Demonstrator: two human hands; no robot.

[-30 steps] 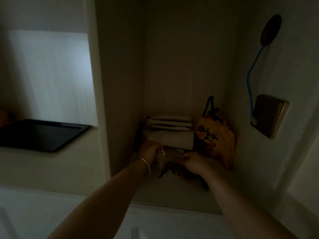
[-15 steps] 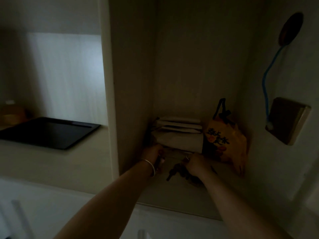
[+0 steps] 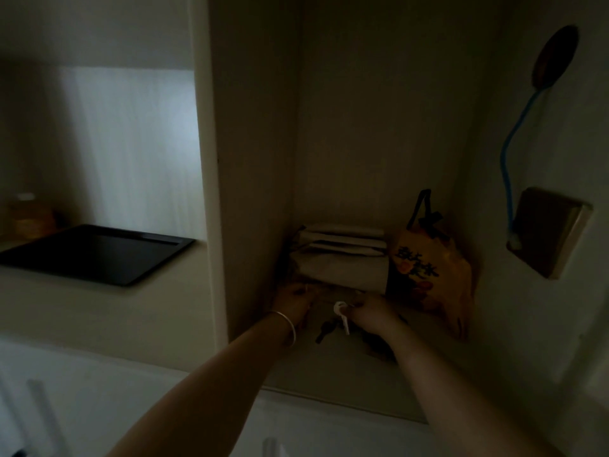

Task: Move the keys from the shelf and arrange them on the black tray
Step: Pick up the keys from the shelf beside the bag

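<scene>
Both hands reached into the dim shelf niche for the keys.

The black tray point(image 3: 95, 253) sat bare on the desk at left. In the shelf point(image 3: 329, 367), the left hand point(image 3: 291, 303) was curled, its grip unclear; the right hand point(image 3: 370, 313) had fingers point(image 3: 354, 308) pinched on a pale key point(image 3: 341, 313), dark keys point(image 3: 326, 329) below, beside folded cloths point(image 3: 342, 258) and an orange bag point(image 3: 431, 275).

Glossy black tray point(image 3: 95, 255), metal bracelet point(image 3: 287, 324), folded cloth point(image 3: 342, 262)

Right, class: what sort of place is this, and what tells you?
Probably a home, dimly lit: a built-in shelf niche holding folded cloth and an orange bag, with a wall switch alongside.
</scene>
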